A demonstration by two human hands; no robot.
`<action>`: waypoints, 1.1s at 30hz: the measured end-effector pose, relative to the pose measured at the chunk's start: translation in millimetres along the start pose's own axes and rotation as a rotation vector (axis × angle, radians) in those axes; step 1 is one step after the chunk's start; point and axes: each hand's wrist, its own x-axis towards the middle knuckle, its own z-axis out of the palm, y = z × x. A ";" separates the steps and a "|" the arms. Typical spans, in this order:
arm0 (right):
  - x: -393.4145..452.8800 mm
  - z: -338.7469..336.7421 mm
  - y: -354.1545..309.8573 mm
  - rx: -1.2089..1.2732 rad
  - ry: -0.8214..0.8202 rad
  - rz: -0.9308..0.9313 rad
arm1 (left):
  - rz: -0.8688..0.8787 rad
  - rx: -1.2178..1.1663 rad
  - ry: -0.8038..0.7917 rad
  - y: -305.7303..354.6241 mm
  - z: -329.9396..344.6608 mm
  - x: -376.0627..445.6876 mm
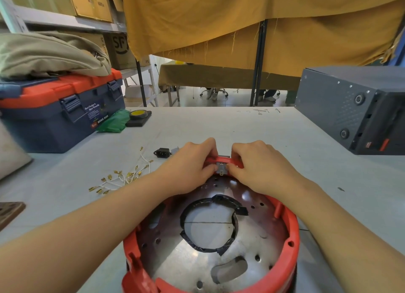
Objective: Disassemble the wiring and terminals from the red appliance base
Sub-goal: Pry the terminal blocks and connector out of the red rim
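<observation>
Red plastic forms the round appliance base [291,238], which sits on the pale grey counter [252,128] right in front of the person, its shiny perforated metal plate [186,262] facing up with a ring of black tape [219,201] round the central hole. At the far rim, a small grey metal terminal block [221,168] is set in the red wall. The left hand [188,163] and the right hand [260,163] both curl over that rim, fingertips pinching the block from either side. Left of the base lies a loose bundle of white wires with brass spade connectors [122,176]. Beyond it rests a black power inlet socket [162,152]. Further out stand a blue and orange toolbox [57,111] and a dark grey metal case [355,108].
</observation>
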 end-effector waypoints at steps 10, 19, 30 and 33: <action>4.5 0.3 0.7 -0.027 -0.062 -0.022 | -0.031 0.052 -0.047 2.1 0.5 1.3; 14.2 -8.1 -3.5 -0.090 -0.170 -0.021 | -0.006 0.086 -0.076 0.6 0.2 4.7; 10.4 -3.8 0.3 -0.057 -0.114 -0.037 | 0.017 0.070 -0.108 -4.0 -1.4 10.1; 10.4 -4.0 0.2 -0.050 -0.112 -0.048 | 0.016 0.081 -0.105 -3.5 -1.1 10.2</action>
